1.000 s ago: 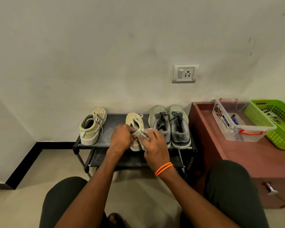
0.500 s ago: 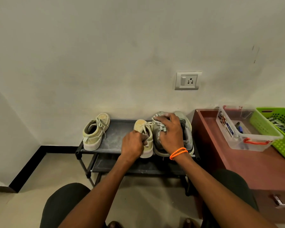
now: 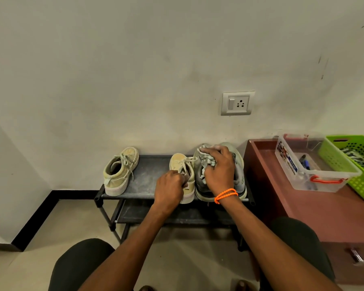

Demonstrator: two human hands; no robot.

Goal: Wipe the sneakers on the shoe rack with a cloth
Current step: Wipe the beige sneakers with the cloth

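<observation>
Four sneakers sit on the top shelf of the black shoe rack (image 3: pixel 147 185) against the wall: a beige high-top (image 3: pixel 120 172) at the left end, turned a little, its mate (image 3: pixel 182 164) near the middle, and a grey pair (image 3: pixel 239 175) side by side at the right end. From my feed the beige ones look scuffed and dusty, pale laces loose, and the grey pair has thick light soles. My right hand (image 3: pixel 219 171) lies over the left grey shoe, fingers curled round a crumpled grey-white cloth (image 3: pixel 206 162) and pressing it onto the upper near the toe; an orange band (image 3: pixel 226 195) circles that wrist. My left hand (image 3: pixel 170 190) grips the heel collar of the middle beige sneaker, fingers bent tight around it. Compared with half a second ago, the right hand and cloth have slid farther toward the toe of the grey shoe, while the left hand has kept its hold on the beige heel. To the right, a brown cabinet (image 3: pixel 324 215) carries a clear plastic box (image 3: pixel 307 164) and a green basket (image 3: pixel 353 164), and a wall socket (image 3: pixel 237 103) sits above the rack.
</observation>
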